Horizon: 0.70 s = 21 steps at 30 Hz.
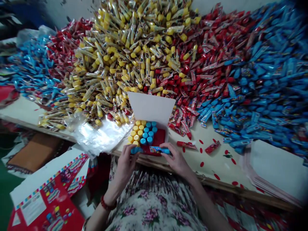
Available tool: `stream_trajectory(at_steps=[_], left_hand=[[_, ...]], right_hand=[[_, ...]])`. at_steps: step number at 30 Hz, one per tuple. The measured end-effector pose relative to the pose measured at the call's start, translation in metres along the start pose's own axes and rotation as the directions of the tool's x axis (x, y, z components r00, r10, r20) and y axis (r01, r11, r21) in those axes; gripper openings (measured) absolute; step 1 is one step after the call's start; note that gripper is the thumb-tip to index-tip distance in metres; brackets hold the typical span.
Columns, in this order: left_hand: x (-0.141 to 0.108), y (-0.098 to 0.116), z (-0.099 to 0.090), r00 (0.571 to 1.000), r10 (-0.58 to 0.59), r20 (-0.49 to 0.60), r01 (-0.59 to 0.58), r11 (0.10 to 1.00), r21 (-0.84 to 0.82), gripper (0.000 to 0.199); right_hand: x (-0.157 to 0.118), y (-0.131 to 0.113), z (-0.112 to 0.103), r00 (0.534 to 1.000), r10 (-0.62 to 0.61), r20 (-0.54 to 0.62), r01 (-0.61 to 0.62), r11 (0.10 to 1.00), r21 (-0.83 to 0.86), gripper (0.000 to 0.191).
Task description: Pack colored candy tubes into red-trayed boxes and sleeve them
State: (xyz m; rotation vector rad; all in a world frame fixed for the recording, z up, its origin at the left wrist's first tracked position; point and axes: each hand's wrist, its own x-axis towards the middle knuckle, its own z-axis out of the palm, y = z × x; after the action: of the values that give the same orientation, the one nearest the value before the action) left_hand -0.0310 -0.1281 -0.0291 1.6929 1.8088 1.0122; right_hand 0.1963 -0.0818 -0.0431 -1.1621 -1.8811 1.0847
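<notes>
In front of me a red box [159, 137] stands with its white lid flap [152, 107] raised at the back. Yellow-capped tubes [141, 132] fill its left side in upright rows, with blue-capped tubes [149, 140] beside them; the red inside shows at the right. At the box's front left corner, my left hand [127, 159] is closed around a blue tube, partly hidden by the fingers. Between the fingers of my right hand [175, 158], a blue tube with a printed label [157, 149] lies sideways over the front edge.
Large heaps of yellow tubes [137, 41], red tubes [216, 35] and blue tubes [276, 70] cover the table's back. Clear plastic bags [101, 133] lie left of the box. White card sheets [276, 170] are stacked at right. Printed red cartons [55, 199] sit low at left.
</notes>
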Motion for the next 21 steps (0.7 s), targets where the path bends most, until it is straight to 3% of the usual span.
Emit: stream_trajectory(at_steps=[5,10,17,21], left_hand=[[-0.002,-0.001,0.021,0.991,0.137,0.003,-0.134,0.966,0.219,0.02],[-0.006,-0.004,0.012,0.981,0.107,0.164,-0.162,0.916,0.367,0.028],[0.016,0.002,0.007,0.903,0.016,0.43,-0.217,0.88,0.422,0.033],[0.027,0.006,0.007,0.877,-0.013,0.48,-0.211,0.887,0.411,0.033]], right_hand=[[0.005,-0.011,0.025,0.987,-0.074,0.143,0.11,0.958,-0.264,0.027],[0.009,-0.021,0.021,0.958,0.004,0.287,0.148,0.849,-0.507,0.025],[0.035,-0.035,0.022,0.915,0.036,0.402,0.238,0.755,-0.611,0.034],[0.047,-0.038,0.029,0.859,0.109,0.5,0.258,0.752,-0.607,0.032]])
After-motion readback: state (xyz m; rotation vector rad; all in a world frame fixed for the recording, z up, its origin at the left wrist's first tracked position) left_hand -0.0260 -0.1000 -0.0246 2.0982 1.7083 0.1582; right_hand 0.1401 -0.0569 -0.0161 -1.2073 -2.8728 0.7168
